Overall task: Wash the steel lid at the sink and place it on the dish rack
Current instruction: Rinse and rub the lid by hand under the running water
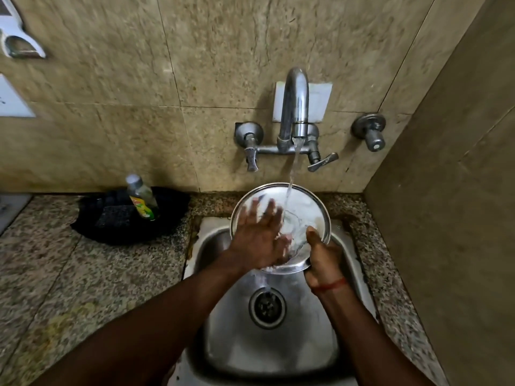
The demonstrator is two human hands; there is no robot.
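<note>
1. The lid point(309, 207) is a round, shallow disc of polished steel with a thin raised rim, held tilted above the back edge of the sink point(278, 344), under the tap point(294, 104).
2. The right hand point(323, 260) is clamped on the lid's lower right rim, thumb on the wet face and fingers hidden behind it; a thin red thread point(330, 285) circles the wrist.
3. The left hand point(259, 240) lies flat and spread on the lid's left face, fingers apart and blurred.
4. A clear stream of water point(293, 174) drops from the curved chrome tap onto the lid and spreads in a glassy sheet.
5. The sink is a rounded steel basin, dull and wet, with a ringed drain point(267, 307) at its middle.
6. The worktop point(83, 274) is speckled granite, brown and grey, with a yellowish stain near the left front.
7. On it, left of the sink, sits a black, coarse-looking holder point(111, 227) with a clear plastic bottle point(142, 199), grey cap and yellow-green label, leaning in it.
8. The wall point(111, 79) is mottled beige stone tile with thin joints.
</note>
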